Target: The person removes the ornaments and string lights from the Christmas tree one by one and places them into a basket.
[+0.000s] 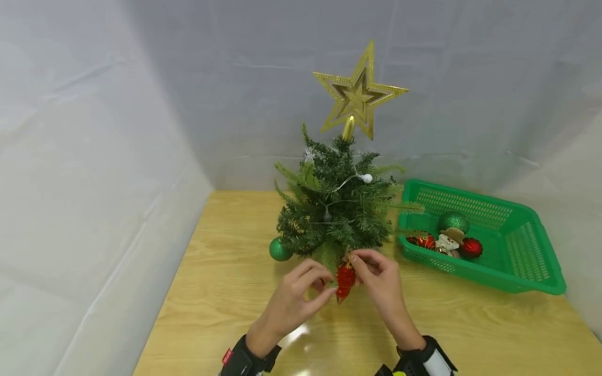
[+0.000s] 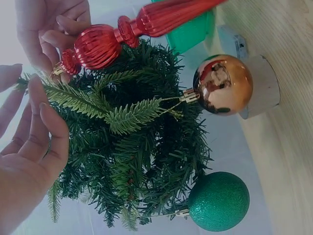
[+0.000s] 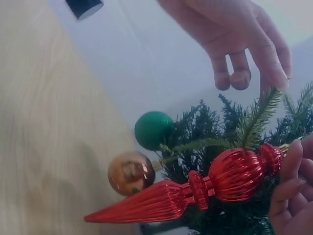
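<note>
A shiny red spindle-shaped ornament (image 1: 345, 277) hangs point-down at the front of a small Christmas tree (image 1: 338, 209). My right hand (image 1: 383, 282) pinches its gold cap end between thumb and fingertips. On the left, my left hand (image 1: 293, 300) pinches the tip of a green branch (image 3: 259, 117) with thumb and finger, close beside the ornament. The right wrist view shows the ornament's ribbed bulb and long pointed tail. A copper ball (image 2: 223, 84) and a glittery green ball (image 2: 219, 201) hang from lower branches nearby.
The gold star (image 1: 359, 96) tops the tree. A white bulb (image 1: 366, 178) on a wire sits among the branches. To the right, a green plastic basket (image 1: 536, 245) holds a green ball (image 1: 453, 222), a snowman ornament (image 1: 449, 243) and red ornaments (image 1: 471, 248) on the wooden table (image 1: 202, 292).
</note>
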Action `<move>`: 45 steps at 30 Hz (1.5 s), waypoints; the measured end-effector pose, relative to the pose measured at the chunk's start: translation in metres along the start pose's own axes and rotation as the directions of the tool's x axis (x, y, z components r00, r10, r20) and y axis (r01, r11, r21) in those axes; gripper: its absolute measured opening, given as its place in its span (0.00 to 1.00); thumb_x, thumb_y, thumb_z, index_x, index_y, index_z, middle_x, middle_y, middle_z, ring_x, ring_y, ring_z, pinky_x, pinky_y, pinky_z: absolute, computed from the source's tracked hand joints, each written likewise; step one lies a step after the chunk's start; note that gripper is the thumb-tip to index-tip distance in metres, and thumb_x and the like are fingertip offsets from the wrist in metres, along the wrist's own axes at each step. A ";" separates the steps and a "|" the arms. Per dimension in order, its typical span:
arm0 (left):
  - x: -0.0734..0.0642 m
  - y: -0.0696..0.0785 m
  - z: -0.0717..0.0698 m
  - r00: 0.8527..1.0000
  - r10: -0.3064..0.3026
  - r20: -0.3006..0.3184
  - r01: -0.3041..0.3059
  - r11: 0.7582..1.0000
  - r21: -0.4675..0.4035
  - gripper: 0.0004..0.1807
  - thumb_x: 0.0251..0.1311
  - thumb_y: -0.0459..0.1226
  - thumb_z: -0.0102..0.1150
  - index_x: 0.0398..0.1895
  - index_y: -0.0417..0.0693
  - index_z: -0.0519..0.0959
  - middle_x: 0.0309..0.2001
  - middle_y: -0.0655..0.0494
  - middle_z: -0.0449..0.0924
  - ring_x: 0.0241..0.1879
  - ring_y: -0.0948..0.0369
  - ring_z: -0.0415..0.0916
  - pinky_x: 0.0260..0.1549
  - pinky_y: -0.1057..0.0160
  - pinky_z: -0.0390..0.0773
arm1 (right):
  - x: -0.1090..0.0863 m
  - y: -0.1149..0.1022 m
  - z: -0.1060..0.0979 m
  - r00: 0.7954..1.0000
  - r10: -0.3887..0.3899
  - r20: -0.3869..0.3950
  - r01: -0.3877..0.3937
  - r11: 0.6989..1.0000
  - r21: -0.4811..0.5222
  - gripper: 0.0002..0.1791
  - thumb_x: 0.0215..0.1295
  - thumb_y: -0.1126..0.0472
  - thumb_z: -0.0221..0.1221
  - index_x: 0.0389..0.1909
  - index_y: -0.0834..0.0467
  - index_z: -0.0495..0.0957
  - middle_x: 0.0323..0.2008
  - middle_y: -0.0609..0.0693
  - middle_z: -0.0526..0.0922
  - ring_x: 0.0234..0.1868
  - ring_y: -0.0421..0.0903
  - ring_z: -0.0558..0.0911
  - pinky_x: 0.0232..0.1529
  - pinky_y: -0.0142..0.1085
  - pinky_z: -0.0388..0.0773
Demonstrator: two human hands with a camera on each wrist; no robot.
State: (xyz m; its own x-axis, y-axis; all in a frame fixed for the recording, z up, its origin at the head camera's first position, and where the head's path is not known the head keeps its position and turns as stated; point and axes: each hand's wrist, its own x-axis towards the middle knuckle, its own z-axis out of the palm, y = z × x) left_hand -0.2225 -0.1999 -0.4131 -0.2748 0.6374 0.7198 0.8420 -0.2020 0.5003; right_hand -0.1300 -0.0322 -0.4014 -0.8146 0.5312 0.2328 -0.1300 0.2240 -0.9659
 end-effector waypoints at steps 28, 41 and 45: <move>-0.004 -0.002 -0.003 0.998 -0.062 -0.011 0.061 0.996 -0.069 0.13 0.50 0.26 0.68 0.39 0.41 0.79 0.40 0.52 0.78 0.30 0.65 0.78 0.33 0.75 0.79 | -0.007 0.002 -0.024 0.933 -0.361 0.009 0.358 0.921 -0.152 0.10 0.59 0.80 0.58 0.38 0.68 0.82 0.22 0.57 0.79 0.16 0.44 0.73 0.14 0.29 0.66; -0.009 -0.002 -0.004 0.997 -0.070 -0.020 0.068 0.994 -0.081 0.13 0.52 0.27 0.67 0.41 0.42 0.79 0.40 0.52 0.78 0.30 0.65 0.77 0.32 0.74 0.79 | -0.010 0.011 -0.090 0.968 -0.217 -0.126 0.181 0.951 -0.252 0.07 0.63 0.75 0.58 0.40 0.68 0.82 0.29 0.51 0.84 0.17 0.41 0.74 0.14 0.32 0.65; -0.008 -0.003 -0.004 0.998 -0.067 -0.020 0.065 0.994 -0.085 0.13 0.52 0.27 0.67 0.41 0.42 0.79 0.40 0.52 0.78 0.30 0.65 0.77 0.32 0.73 0.79 | -0.002 0.008 -0.122 0.950 -0.266 -0.162 0.210 0.931 -0.300 0.06 0.63 0.76 0.58 0.40 0.71 0.81 0.29 0.45 0.84 0.17 0.40 0.74 0.15 0.29 0.68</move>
State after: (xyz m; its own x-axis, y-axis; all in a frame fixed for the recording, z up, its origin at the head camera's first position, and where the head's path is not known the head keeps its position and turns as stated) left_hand -0.2248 -0.2074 -0.4186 -0.3402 0.6342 0.6943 0.7797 -0.2225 0.5852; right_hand -0.0604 0.0677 -0.3955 -0.6480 0.5772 0.4969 -0.1226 0.5649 -0.8160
